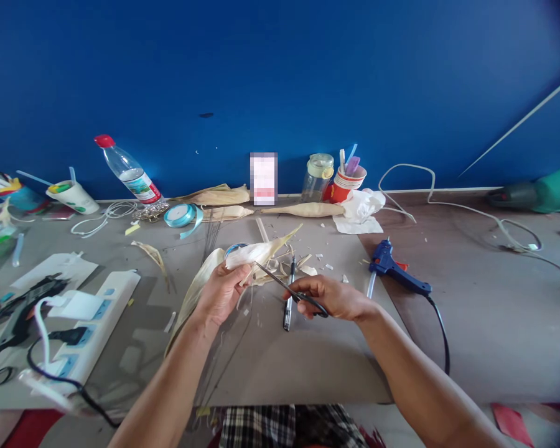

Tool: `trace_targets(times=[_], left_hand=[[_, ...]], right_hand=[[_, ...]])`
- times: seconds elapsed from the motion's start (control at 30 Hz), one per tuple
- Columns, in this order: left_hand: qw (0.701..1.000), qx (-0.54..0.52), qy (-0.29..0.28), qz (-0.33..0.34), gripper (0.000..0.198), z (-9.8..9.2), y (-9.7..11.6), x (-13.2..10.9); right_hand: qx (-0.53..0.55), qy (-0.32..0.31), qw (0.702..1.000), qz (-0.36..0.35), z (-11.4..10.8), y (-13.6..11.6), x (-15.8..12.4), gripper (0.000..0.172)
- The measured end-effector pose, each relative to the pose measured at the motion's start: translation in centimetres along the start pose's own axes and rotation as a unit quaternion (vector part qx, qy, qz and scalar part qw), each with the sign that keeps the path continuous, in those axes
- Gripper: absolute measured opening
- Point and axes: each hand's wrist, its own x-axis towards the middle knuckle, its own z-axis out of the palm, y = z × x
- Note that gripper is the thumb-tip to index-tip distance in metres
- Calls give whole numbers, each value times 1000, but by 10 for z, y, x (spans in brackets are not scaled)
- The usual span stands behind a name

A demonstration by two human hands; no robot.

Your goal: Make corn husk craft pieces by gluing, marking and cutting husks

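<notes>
Bare forearms at 7 and 5 o'clock. Left hand pinches the pale husk, long axis toward 2. Right hand grips scissors, blades narrow, pointing 10 o'clock to husk's lower edge; contact unclear.

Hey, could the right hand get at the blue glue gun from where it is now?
Probably yes: the blue glue gun lies to the right of the right hand, with only small scraps showing between. But that hand holds scissors, so they'd likely need setting down first.

Bare forearms, black-and-white plaid garment
</notes>
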Motion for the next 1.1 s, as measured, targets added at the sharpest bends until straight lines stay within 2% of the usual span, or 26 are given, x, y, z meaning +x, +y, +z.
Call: trace_targets(times=[0.27,0.6,0.73,0.9,1.1], left_hand=[[1000,-5,21,-8,16,-4,-4,2],[999,19,37,27,16,-4,0,1],[996,50,39,70,15,-3,0,1],[991,105,12,84,24,-1,-1,0],[988,135,-4,75,28,-1,-2,-1]], right_hand=[[6,3,1000,17,4,-3,3,53],[-70,3,997,11,0,-3,-3,39],[-33,-23,999,2,-10,-5,-14,44],[23,-26,996,-77,-15,-4,-16,59],[39,-53,997,-27,-4,-8,-8,58]])
